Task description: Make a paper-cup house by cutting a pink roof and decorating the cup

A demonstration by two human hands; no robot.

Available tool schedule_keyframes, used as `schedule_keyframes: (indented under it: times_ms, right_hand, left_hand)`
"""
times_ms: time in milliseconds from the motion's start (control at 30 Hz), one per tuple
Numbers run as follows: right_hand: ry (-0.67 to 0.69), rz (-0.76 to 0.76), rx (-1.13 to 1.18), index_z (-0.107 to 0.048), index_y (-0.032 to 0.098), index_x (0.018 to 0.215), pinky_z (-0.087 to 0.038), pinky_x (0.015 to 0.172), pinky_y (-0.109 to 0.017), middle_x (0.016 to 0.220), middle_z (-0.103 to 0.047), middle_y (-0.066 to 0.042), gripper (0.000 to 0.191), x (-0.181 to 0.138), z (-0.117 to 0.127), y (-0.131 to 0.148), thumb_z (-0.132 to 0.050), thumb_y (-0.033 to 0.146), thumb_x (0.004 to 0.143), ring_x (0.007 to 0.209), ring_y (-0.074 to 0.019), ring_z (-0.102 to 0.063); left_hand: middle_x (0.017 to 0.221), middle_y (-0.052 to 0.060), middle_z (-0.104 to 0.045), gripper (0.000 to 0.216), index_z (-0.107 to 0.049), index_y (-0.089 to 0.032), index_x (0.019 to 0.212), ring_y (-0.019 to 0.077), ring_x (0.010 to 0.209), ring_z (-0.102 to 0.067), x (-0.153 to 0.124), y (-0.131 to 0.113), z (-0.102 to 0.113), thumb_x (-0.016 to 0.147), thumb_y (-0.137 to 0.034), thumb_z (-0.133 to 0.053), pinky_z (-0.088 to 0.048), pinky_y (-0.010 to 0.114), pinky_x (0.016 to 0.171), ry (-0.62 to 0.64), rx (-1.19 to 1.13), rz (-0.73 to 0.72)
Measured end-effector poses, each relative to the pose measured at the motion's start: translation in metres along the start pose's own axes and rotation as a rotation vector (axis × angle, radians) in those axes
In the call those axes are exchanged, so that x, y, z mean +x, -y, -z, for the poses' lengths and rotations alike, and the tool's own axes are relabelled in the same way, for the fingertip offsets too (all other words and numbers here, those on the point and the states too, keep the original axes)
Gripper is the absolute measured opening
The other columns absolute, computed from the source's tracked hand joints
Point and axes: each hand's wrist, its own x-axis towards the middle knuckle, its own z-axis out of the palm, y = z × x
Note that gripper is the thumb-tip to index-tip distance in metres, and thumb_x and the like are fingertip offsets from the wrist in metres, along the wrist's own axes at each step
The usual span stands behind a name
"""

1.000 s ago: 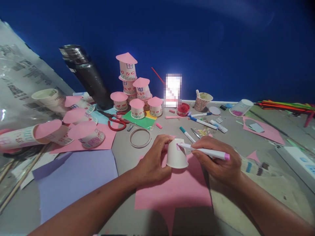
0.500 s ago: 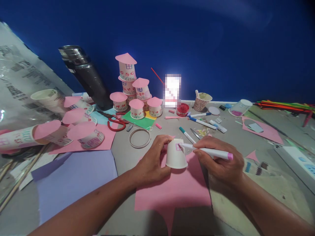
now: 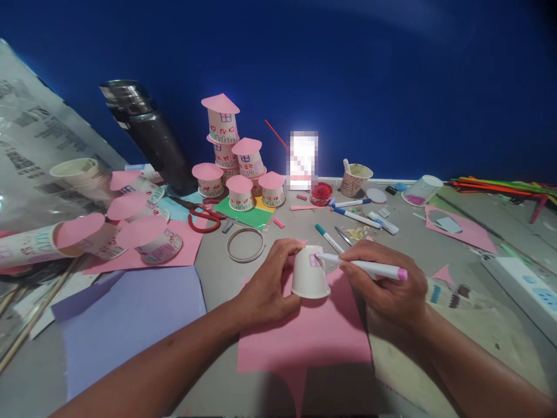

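A white paper cup (image 3: pixel 310 280) is held upside down over a pink paper sheet (image 3: pixel 300 342), with a small pink window outline drawn near its top. My left hand (image 3: pixel 267 284) grips the cup from the left side, thumb low by the rim and fingers at the top. Between the fingers of my right hand (image 3: pixel 387 281) is a white marker pen (image 3: pixel 374 268) with a pink end, its tip at the window drawing. A teal-ended marker (image 3: pixel 328 238) lies behind the cup.
Decorated cups with pink cone roofs (image 3: pixel 221 119) stand stacked at the back; more lie left. Red-handled scissors (image 3: pixel 204 219), a tape roll (image 3: pixel 245 244), a black flask (image 3: pixel 152 133), a purple sheet (image 3: pixel 134 325) and a power strip (image 3: pixel 528 290) surround the work area.
The whole view has shifted slightly, so things sit a little further left. My left hand still holds the cup, and the marker tip stays at the window outline.
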Motion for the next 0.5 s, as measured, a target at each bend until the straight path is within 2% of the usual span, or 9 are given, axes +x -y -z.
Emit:
schedule_keyframes:
  times_ms: [167,500]
  right_hand:
    - [-0.013,-0.017,-0.017,-0.071,0.021,0.09,-0.055,0.06,-0.028,0.074,-0.078,-0.001,0.013,-0.0003,0.0017,-0.0004,-0.07,0.008,0.091,0.062,-0.0169,-0.073]
    - [-0.001,0.03,0.008,-0.071,0.021,0.091,-0.058,0.065,-0.026,0.077,-0.08,-0.002,0.012,0.0019,-0.0007,0.0014,-0.069,0.01,0.093,0.066,-0.0162,-0.075]
  left_hand:
    - [0.144,0.011,-0.049,0.077,-0.045,-0.028,0.142,0.0279,0.136,-0.057,-0.001,0.0006,-0.0002,0.074,-0.005,-0.071,-0.054,0.044,0.113,-0.003,-0.026,0.001]
    - [0.142,0.011,-0.05,0.075,-0.046,-0.028,0.139,0.0292,0.135,-0.058,0.0002,-0.0029,-0.0019,0.072,-0.004,-0.07,-0.056,0.045,0.112,-0.021,-0.053,-0.003]
